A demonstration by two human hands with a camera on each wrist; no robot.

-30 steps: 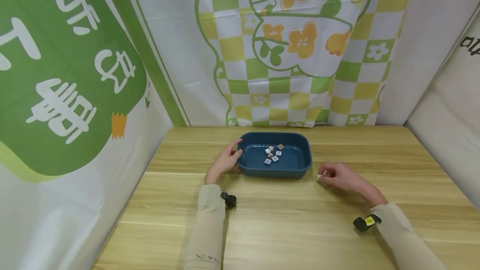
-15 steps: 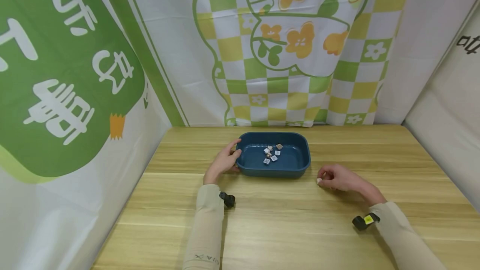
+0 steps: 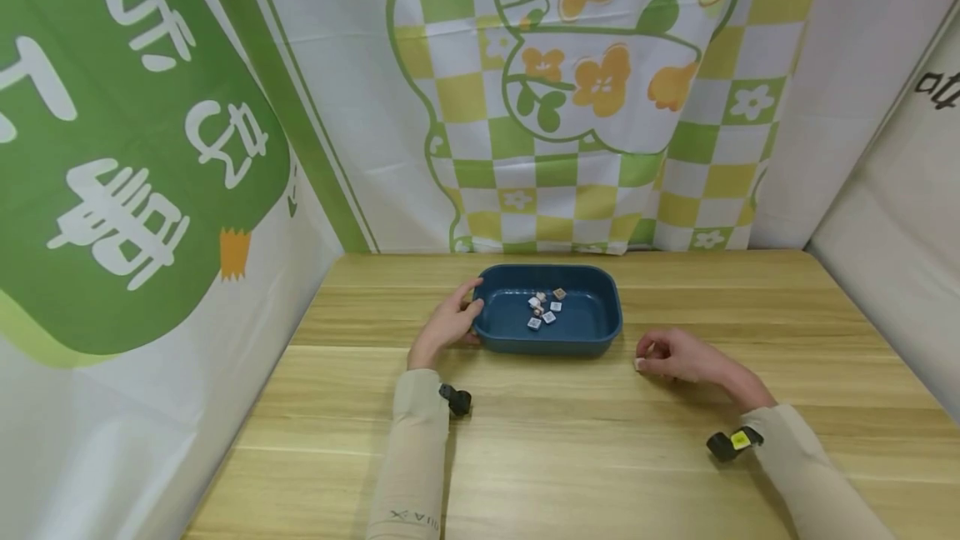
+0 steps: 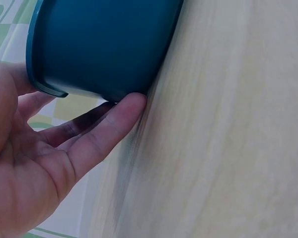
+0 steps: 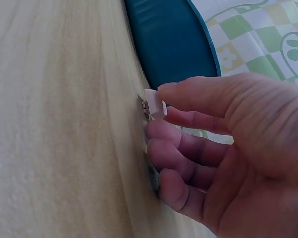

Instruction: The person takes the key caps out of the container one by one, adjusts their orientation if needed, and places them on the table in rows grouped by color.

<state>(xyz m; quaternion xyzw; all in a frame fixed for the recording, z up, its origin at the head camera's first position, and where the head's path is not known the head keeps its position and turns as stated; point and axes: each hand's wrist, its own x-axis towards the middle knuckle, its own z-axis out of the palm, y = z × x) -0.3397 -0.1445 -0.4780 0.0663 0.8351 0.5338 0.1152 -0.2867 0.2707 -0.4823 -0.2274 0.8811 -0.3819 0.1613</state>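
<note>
A dark blue rectangular tray (image 3: 555,347) stands toward the back of the table. My left hand (image 3: 448,323) holds its left end, thumb at the rim and fingers against the outer wall; in the left wrist view the fingertips (image 4: 134,103) touch low on that wall. Inside lie several small square pieces (image 3: 549,317), white and tan with markings too small to read. Off the tray's right end, my right hand (image 3: 678,357) pinches a small white block (image 5: 155,104) between thumb and fingers, at the tabletop. A brown-marked face of the block shows in the right wrist view.
The wooden table (image 3: 540,448) reaches to a checked, flowered curtain (image 3: 577,173) close behind the tray. A green and white printed cloth (image 3: 135,148) hangs at the left, and a pale cloth (image 3: 900,215) at the right.
My right hand has shifted slightly toward me with the white block, by the tray's right end. The left hand, tray and pieces inside keep their places; the view has shifted slightly.
</note>
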